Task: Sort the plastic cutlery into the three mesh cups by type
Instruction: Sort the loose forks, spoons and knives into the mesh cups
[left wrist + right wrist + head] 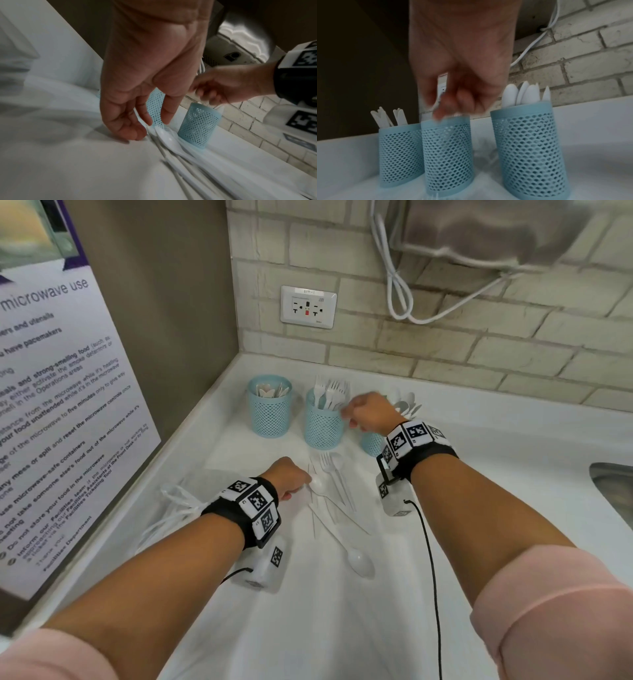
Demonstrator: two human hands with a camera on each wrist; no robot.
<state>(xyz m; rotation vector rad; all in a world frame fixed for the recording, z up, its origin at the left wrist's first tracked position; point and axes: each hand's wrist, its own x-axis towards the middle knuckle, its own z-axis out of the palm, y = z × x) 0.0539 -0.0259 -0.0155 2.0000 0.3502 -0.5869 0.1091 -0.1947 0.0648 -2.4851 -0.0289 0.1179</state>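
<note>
Several loose forks and spoons (337, 491) lie tangled on our counter (394, 628), just in front of three mesh cups (323, 422). Our left hand (289, 478) reaches its fingers down onto a spoon (165, 136), nothing gripped yet; our right hand (368, 412) hovers curled over the fork cup, seemingly empty, though blurred. Overlapping handles could drag a neighbour along.

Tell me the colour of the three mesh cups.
Light blue; the mesh cups show it best in the right wrist view.

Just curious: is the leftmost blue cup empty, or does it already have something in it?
Not empty. The leftmost cup holds white flat cutlery ends that stick up above its rim.
</note>
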